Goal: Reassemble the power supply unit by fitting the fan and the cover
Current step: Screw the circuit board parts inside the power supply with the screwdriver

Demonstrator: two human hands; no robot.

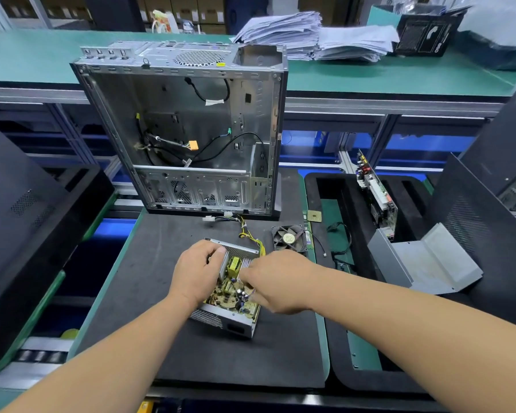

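Power supply unit [230, 293]: open metal box, circuit board exposed, on the dark mat of the bench [149, 293]; left hand [195, 271] grips its far-left wall, right hand [276, 281] reaches curled fingers inside, hold unclear. Fan [289, 237] loose just beyond; grey cover [423, 260] well right. Likely rigid, weighty; board fragile, so hold by walls.

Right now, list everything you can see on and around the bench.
power supply unit: one, silver, open, on mat centre
fan: one, black, right of unit
cover: one, grey, folded, far right
computer case: one, silver, open, behind unit
circuit board: one, upright in right tray
paper stack: white, back bench
left hand: grip on unit's left wall
right hand: fingers inside unit
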